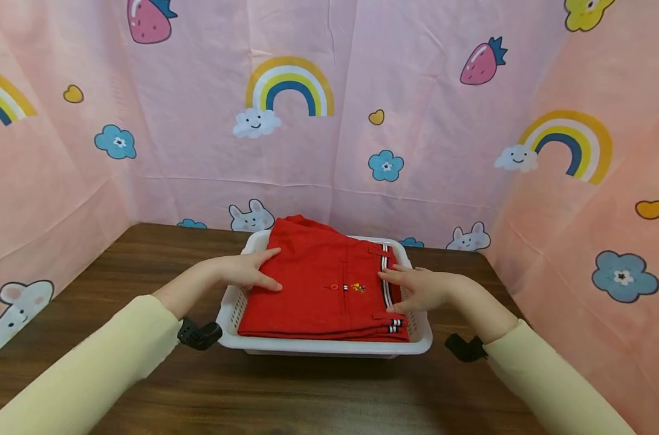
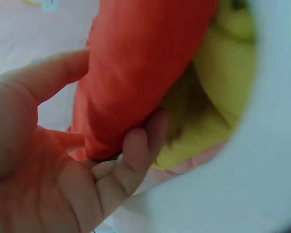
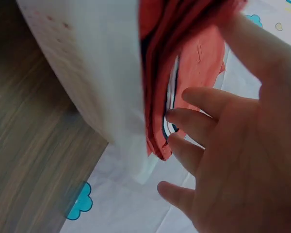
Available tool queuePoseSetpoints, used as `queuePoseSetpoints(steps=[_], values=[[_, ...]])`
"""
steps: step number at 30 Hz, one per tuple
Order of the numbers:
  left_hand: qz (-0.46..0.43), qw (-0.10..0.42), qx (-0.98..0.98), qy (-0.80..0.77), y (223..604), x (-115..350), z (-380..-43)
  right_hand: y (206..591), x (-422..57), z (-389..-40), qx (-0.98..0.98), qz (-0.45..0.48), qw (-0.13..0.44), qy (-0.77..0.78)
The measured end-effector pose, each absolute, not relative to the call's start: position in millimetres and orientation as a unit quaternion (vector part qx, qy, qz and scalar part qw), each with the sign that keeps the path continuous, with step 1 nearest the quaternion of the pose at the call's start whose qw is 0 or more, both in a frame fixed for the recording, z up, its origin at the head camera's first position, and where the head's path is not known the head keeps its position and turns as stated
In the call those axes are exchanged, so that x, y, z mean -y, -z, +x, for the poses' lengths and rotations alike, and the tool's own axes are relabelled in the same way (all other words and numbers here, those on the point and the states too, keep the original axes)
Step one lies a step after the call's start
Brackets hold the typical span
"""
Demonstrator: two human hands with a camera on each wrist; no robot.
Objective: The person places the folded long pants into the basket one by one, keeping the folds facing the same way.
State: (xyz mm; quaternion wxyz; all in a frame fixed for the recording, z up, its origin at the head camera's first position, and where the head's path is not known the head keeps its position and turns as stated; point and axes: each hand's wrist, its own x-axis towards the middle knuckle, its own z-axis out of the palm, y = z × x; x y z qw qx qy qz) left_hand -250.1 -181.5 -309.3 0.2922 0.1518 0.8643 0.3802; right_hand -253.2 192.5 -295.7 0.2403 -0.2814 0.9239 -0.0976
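Observation:
Folded red trousers (image 1: 313,278) lie in a white plastic basket (image 1: 329,346), with a striped waistband (image 1: 386,278) on the right and a small embroidered motif near the pocket. My left hand (image 1: 245,270) rests at their left side, two digits spread over the top. In the left wrist view, its other fingers (image 2: 136,150) lie loosely bent along the red fold's lower edge. A yellow cloth (image 2: 208,82) shows inside the basket beside the red fold. My right hand (image 1: 422,287) is at the waistband, fingers spread and fairly straight, fingertips right at the cloth.
The basket stands on a dark brown wooden table (image 1: 286,399). Behind and along both sides hangs a pink curtain (image 1: 199,139) printed with rainbows, strawberries and rabbits. Black wrist devices (image 1: 199,334) sit below both hands, at the cuffs of the pale yellow sleeves (image 1: 106,356).

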Motion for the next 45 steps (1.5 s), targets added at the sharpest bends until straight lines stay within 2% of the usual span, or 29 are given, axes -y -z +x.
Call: queuePoseSetpoints(steps=[5, 12, 20, 30, 45], values=[[0.174, 0.289, -0.872, -0.356, 307, 182, -229, 298, -205, -243, -0.915, -0.291, 0.234, 0.152], [0.220, 0.216, -0.902, -0.302, 314, 185, -210, 310, -209, -233, -0.901, -0.301, 0.246, 0.194], [0.243, 0.152, -0.931, -0.228, 323, 186, -202, 317, -202, -226, -0.915, -0.315, 0.200, 0.153], [0.232, 0.118, -0.945, -0.198, 332, 182, -198, 322, -200, -216, -0.912, -0.354, 0.172, 0.119], [0.235, 0.105, -0.947, -0.193, 338, 181, -198, 331, -204, -215, -0.910, -0.370, 0.149, 0.112]])
